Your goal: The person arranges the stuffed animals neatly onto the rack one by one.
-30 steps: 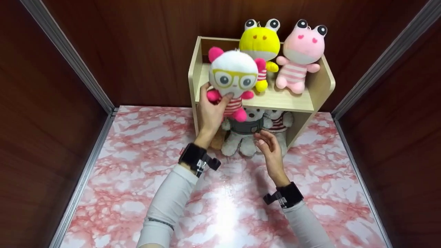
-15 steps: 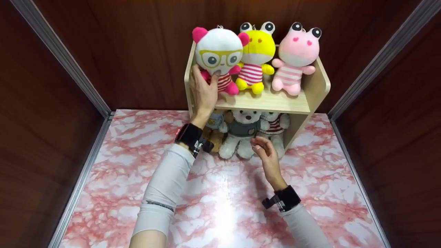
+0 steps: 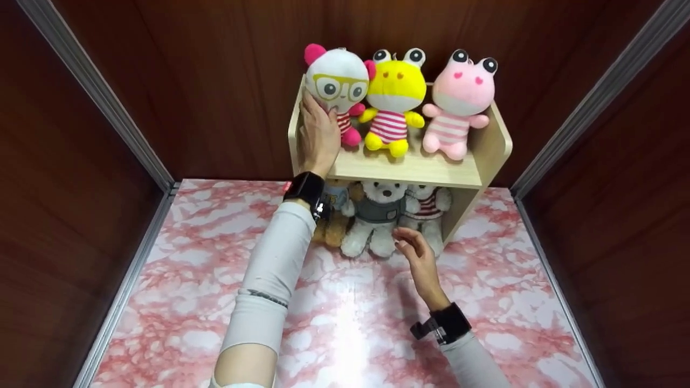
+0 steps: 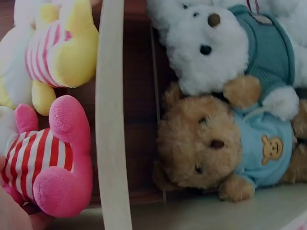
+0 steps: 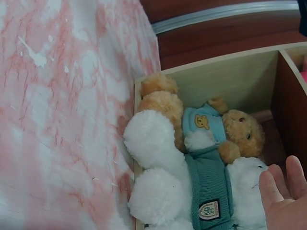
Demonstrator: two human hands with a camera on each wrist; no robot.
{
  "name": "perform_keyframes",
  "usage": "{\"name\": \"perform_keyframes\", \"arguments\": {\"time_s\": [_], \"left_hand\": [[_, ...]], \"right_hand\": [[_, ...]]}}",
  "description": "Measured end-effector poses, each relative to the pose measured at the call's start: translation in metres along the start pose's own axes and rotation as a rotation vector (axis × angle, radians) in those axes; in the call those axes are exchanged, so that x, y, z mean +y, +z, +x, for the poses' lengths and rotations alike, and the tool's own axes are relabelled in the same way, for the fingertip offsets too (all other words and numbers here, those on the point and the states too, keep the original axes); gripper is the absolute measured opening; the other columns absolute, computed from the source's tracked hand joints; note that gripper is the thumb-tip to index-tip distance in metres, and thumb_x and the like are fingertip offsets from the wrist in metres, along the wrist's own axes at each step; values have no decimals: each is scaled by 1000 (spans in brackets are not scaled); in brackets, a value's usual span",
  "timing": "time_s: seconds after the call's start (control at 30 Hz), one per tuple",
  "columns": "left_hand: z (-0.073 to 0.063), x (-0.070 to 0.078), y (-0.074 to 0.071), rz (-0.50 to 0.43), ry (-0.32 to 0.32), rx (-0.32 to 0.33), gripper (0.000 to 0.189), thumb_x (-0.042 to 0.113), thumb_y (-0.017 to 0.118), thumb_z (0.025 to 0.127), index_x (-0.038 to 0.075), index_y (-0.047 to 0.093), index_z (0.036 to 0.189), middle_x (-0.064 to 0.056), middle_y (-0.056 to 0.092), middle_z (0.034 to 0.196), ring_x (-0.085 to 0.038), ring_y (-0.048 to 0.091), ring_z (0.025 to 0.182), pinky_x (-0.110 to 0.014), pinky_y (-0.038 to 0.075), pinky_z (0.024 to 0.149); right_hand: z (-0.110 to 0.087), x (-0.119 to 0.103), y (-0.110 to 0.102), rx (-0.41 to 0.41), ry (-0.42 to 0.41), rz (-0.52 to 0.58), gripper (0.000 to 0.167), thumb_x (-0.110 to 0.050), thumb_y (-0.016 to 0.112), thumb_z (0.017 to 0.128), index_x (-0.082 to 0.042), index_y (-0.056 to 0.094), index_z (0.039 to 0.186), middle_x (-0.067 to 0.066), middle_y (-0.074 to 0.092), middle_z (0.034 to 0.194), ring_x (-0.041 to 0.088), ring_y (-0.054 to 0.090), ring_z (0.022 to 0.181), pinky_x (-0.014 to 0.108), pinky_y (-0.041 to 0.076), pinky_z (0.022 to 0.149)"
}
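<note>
At the left end of the wooden shelf's (image 3: 404, 167) upper level stands a white and pink plush panda (image 3: 334, 75) with yellow glasses. My left hand (image 3: 322, 134) holds it by its left side, thumb across its front under the head. In the left wrist view its red-striped body and pink feet (image 4: 57, 191) are over the shelf board. Beside it sit a yellow plush frog (image 3: 396, 86) and a pink plush frog (image 3: 463, 89). My right hand (image 3: 420, 258) hangs with loosely bent fingers before the lower level, holding nothing.
On the lower level sit a brown teddy bear (image 4: 201, 143) in a blue top, a white teddy bear (image 5: 211, 191) in a green-grey top, and another white one (image 3: 428, 207) in red stripes. Dark wood panels (image 3: 81, 108) surround the pink marbled floor (image 3: 215, 248).
My left hand has carried the panda back and left onto the upper level, beside the yellow frog, which now shows fully. My right hand has hardly moved. The head view has tilted slightly.
</note>
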State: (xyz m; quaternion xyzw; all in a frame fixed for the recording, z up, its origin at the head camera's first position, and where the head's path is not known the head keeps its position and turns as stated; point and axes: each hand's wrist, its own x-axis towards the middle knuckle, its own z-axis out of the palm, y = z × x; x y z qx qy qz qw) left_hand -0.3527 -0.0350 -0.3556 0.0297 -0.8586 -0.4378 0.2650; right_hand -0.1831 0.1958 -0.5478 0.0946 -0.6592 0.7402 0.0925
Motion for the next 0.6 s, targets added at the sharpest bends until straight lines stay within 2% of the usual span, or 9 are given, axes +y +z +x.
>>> {"name": "perform_keyframes", "arguments": {"time_s": [0.07, 0.17, 0.23, 0.3, 0.33, 0.4, 0.47, 0.53, 0.6], "left_hand": [[-1, -5, 2, 28, 67, 2, 71, 26, 47, 111, 14, 6, 167, -21, 26, 164, -34, 68, 100, -40, 59, 80], [-5, -15, 6, 124, 186, 13, 67, 11, 41, 111, 23, 7, 168, -24, 17, 164, -34, 63, 107, -37, 58, 75], [-8, -20, 9, 216, 251, 23, 69, 2, 40, 108, 26, 13, 168, -25, 11, 165, -37, 53, 127, -38, 57, 88], [-11, -23, 11, 296, 309, 28, 74, -5, 42, 105, 26, 17, 167, -26, 5, 167, -41, 33, 146, -43, 50, 105], [-13, -24, 12, 336, 332, 23, 77, -7, 43, 103, 25, 18, 167, -25, 3, 168, -42, 25, 150, -45, 46, 111], [-17, -25, 14, 403, 372, 11, 78, -8, 46, 101, 22, 18, 167, -23, 1, 170, -45, 9, 155, -50, 30, 121], [-22, -25, 14, 448, 388, -14, 79, -6, 48, 99, 18, 16, 167, -21, -2, 171, -46, -3, 156, -50, 19, 125], [-30, -27, 14, 475, 397, -35, 75, 0, 49, 100, 12, 17, 167, -20, -2, 172, -46, -7, 156, -48, 10, 127], [-39, -32, 14, 473, 414, -33, 70, 8, 52, 101, 8, 22, 165, -22, 1, 171, -46, -6, 156, -47, 2, 127]], "right_hand": [[1, 0, 1, -5, -2, -7, 34, -4, 57, 104, 12, 54, 134, 30, 57, 136, 33, 57, 128, 33, 50, 105], [2, 0, 3, -21, 2, -10, 35, -6, 58, 104, 11, 55, 134, 29, 58, 136, 31, 57, 127, 33, 50, 105], [1, 0, 3, -31, 10, -13, 36, -6, 58, 104, 12, 54, 134, 29, 58, 136, 31, 57, 127, 32, 50, 105], [0, 0, 2, -33, 13, -16, 35, -5, 58, 104, 12, 54, 134, 29, 57, 136, 32, 56, 128, 32, 50, 104], [0, 1, 2, -31, 13, -18, 35, -5, 58, 104, 12, 54, 134, 30, 58, 136, 32, 56, 128, 31, 50, 104], [-1, 1, 0, -22, 11, -18, 34, -4, 57, 104, 13, 55, 134, 31, 57, 136, 32, 57, 127, 31, 50, 103], [-1, 1, -3, -13, 7, -17, 33, -3, 56, 104, 13, 55, 133, 31, 57, 136, 32, 57, 127, 33, 51, 102], [-2, 1, -6, -5, 5, -12, 33, -2, 56, 103, 13, 56, 132, 31, 58, 135, 30, 57, 126, 34, 51, 102], [-3, 1, -10, 1, 6, -17, 33, -3, 56, 103, 13, 56, 132, 31, 58, 134, 27, 58, 125, 34, 51, 102]]}}
